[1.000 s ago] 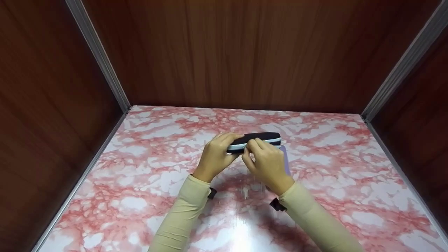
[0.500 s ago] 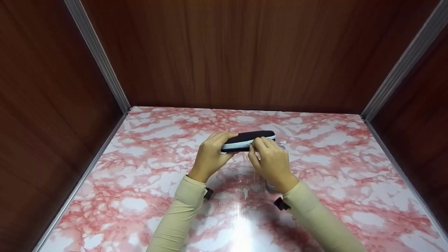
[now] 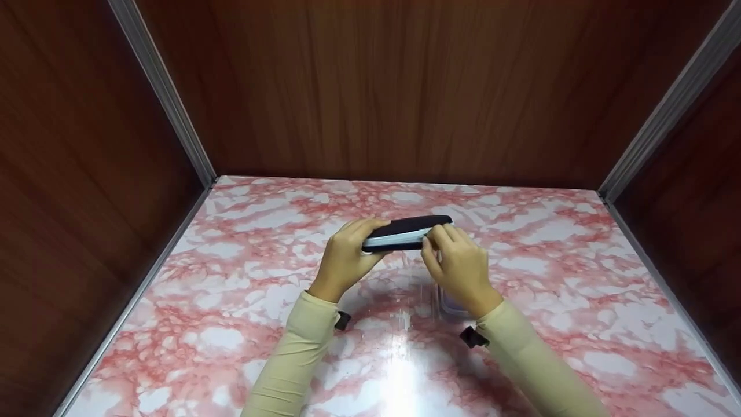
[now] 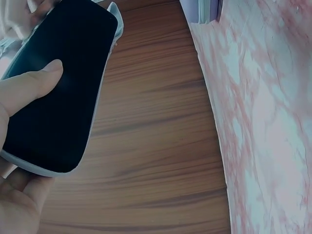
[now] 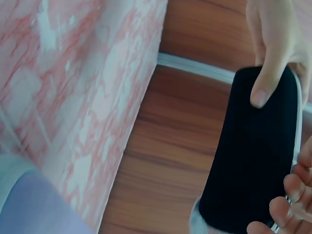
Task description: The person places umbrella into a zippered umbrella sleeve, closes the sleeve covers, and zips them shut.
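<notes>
A black zip case with rounded ends and a pale zipper band along its side is held above the table. My left hand grips its left end, the thumb lying on the flat black face in the left wrist view and the fingers underneath. At the zipper band, towards the right end, my right hand pinches with thumb and curled fingers. The zipper pull itself is hidden by those fingers. In the right wrist view the case shows its broad black face, with right fingertips along its zipped edge.
A purple, pale-rimmed box-like thing lies on the table under my right hand, partly hidden by it. The red-and-white marbled table is bounded by brown wood panels with grey metal strips at the corners.
My right hand has slid to the right along the zipper band. My left hand and the case have shifted slightly left. More of the band shows now.
</notes>
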Motion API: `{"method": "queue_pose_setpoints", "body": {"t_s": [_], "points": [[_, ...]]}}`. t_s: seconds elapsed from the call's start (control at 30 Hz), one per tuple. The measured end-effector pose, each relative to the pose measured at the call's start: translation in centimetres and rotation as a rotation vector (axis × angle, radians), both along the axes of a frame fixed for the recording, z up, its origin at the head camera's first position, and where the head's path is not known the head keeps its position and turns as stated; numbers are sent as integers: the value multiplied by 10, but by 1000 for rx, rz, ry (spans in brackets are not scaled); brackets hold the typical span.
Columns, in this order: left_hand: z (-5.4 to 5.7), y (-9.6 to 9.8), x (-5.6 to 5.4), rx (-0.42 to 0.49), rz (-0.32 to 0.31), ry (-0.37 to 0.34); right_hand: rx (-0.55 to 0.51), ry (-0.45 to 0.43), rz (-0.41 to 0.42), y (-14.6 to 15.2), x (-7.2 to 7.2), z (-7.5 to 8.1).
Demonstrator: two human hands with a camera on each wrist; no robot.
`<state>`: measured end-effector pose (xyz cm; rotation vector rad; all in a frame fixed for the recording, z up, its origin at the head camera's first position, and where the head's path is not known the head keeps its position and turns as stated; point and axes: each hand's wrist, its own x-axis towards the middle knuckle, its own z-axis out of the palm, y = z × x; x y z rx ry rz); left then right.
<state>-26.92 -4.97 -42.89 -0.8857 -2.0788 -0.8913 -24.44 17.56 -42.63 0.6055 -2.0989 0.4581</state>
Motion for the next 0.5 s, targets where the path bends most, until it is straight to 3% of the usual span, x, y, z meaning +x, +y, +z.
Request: {"method": "queue_pose_setpoints", "body": {"t_s": [0.5], "points": [[-1,0,0,-11,-3,4,-17,-24,73,11,-2,-5]]}}
